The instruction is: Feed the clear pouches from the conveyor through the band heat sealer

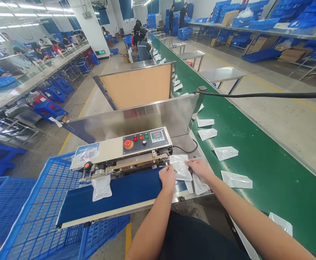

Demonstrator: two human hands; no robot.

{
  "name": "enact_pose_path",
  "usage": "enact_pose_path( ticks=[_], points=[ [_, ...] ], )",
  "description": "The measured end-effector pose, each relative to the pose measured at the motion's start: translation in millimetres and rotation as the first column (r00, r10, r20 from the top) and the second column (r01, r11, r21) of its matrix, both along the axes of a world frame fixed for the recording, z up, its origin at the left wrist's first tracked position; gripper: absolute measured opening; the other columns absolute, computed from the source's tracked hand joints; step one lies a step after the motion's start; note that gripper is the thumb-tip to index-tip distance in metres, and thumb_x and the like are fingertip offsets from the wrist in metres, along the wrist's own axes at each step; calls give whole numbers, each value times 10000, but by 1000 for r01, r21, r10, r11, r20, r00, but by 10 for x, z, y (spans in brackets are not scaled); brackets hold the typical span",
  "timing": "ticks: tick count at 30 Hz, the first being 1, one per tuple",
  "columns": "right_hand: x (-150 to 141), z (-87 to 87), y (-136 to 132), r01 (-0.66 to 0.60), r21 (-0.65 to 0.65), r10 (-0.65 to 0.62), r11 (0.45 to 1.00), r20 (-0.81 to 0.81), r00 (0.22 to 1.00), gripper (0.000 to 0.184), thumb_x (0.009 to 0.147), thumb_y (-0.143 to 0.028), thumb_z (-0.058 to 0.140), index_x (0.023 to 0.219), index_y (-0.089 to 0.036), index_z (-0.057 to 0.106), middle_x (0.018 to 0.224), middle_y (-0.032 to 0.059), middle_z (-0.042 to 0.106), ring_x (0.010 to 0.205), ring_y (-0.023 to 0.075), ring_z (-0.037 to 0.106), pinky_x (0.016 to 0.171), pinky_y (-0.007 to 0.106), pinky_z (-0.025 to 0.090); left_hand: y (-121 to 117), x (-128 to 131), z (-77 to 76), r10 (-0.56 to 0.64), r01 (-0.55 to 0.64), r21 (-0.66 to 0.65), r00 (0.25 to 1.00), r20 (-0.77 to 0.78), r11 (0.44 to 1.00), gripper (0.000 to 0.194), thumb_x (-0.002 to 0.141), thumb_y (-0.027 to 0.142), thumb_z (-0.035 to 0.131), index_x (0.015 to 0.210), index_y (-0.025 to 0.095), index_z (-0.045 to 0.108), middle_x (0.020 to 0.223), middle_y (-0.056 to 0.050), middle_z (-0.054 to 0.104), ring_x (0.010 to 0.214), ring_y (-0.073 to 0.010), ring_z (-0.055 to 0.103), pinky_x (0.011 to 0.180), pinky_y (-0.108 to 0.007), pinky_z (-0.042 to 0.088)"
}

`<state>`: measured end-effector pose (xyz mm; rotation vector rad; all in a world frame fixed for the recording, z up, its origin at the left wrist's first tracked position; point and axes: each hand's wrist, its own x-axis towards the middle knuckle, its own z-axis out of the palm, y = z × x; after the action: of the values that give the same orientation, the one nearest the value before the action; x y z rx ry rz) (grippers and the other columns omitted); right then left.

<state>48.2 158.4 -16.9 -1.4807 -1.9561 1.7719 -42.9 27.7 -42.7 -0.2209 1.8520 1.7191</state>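
Observation:
A white plastic pouch (181, 168) is held between my two hands at the right end of a band sealing machine (147, 142). My left hand (168, 177) pinches its left side, close to the machine's sealing strip. At the pouch's right edge, my right hand (200, 169) grips with closed fingers. Below my right hand lies another white pouch (199, 186), partly hidden by it. Farther left, one more white pouch (102, 188) hangs from the sealing strip over the blue belt (136, 191).
To the right runs a green conveyor belt (260, 202) with several white pouches on it. Blue plastic baskets (42, 202) stand at the left end of the machine. Behind it rises a steel panel (136, 121). A black cable (266, 95) crosses above the conveyor.

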Motion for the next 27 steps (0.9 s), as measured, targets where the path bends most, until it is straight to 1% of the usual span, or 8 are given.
enact_pose_path(
  ticks=[8,10,13,15,17,20,24,27],
  points=[
    [-440,58,-280,-122,-78,125,989,32,992,314,825,-462,753,668,-217,635,592,14,662,566,162,595,611,279,460,-454,-230,-41,123,-123,38,992,-5,992,466,804,595,775,696,148,703,673,-22,651,664,-163,588,615,-269,464],
    [-423,68,-351,-127,-104,131,986,33,991,324,838,-497,756,716,-211,665,680,35,721,593,169,632,639,289,493,-663,-268,-2,183,-182,21,980,-73,983,475,830,608,777,873,135,776,870,-93,755,834,-228,697,738,-314,554],
    [-294,118,-445,-73,-175,63,982,-63,996,369,805,-575,790,835,-215,715,809,61,773,666,208,689,657,318,548,-950,-211,153,269,-296,-24,896,-354,955,505,888,580,765,1186,172,770,1260,-172,747,1164,-292,712,987,-388,580],
    [-205,199,-522,-10,-199,-27,980,-183,983,433,779,-625,810,895,-215,734,844,71,778,722,233,708,680,339,575,-1023,-84,284,157,-190,-30,879,-451,981,505,912,578,745,1228,185,761,1296,-177,738,1185,-294,714,1028,-408,577],
    [-154,314,-604,44,-164,-95,985,-316,944,480,788,-670,802,898,-207,743,875,83,780,787,246,717,742,356,590,-965,81,394,-77,88,12,916,-394,996,505,897,572,765,1199,168,782,1197,-168,778,1095,-291,747,971,-402,602],
    [-123,467,-667,61,-76,-90,995,-483,871,518,840,-696,771,998,-203,775,995,103,792,927,259,722,851,370,590,-742,271,489,-304,357,109,892,-334,928,495,903,559,764,1176,148,808,1086,-135,809,966,-261,750,862,-347,603],
    [21,453,-561,37,-46,-57,998,-590,805,642,914,-719,685,1347,-246,707,1256,116,762,1042,257,716,877,380,597,-536,273,520,-221,280,111,901,-374,954,526,973,624,640,1011,133,825,862,-71,772,762,-194,649,705,-275,524],
    [225,338,-472,-61,72,87,996,-451,888,547,874,-696,747,1103,-202,803,983,93,794,850,236,699,741,343,576,-503,212,518,-217,275,120,907,-361,954,555,981,646,600,903,134,802,805,-50,729,730,-179,599,668,-256,473]
  ],
)
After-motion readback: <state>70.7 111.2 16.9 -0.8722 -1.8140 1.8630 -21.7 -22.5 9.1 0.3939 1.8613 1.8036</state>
